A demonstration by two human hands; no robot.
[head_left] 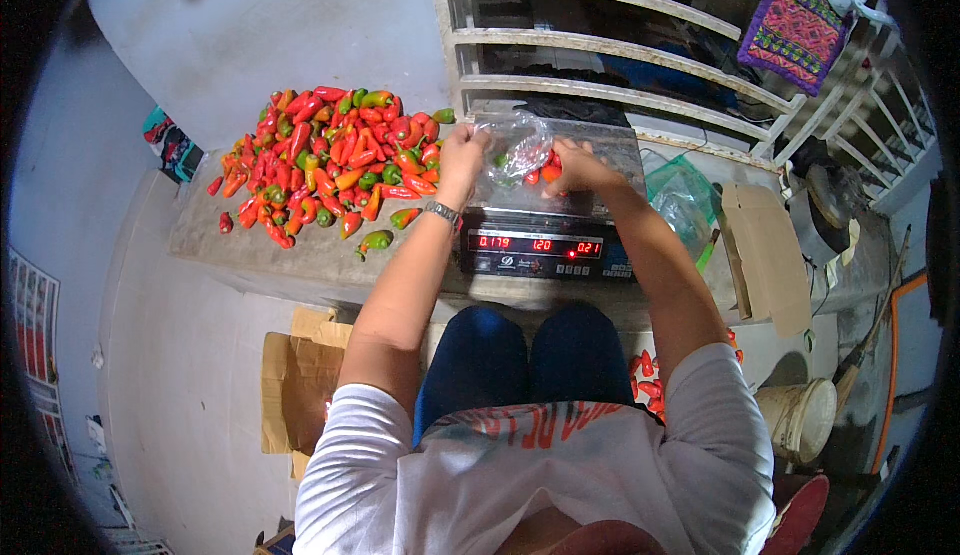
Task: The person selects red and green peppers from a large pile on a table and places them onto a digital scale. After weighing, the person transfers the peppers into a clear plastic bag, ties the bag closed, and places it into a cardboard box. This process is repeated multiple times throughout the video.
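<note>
A clear plastic bag (517, 151) with red and green peppers in it rests on the metal pan of a digital scale (540, 251), whose red display is lit. My left hand (463, 156), a metal watch on its wrist, pinches the bag's left edge. On the bag's right, my right hand (576, 168) curls against the red peppers (551, 168); whether it grips them or only touches them is not plain. Left of the scale, a large pile of red, orange and green peppers (330, 153) spreads over the concrete ledge (300, 255).
Green plastic bags (682, 195) and a cardboard piece (765, 258) lie right of the scale. White metal bars (600, 41) stand behind it. Below are an open cardboard box (289, 390), more red peppers (651, 386) and a dirty white bucket (799, 420).
</note>
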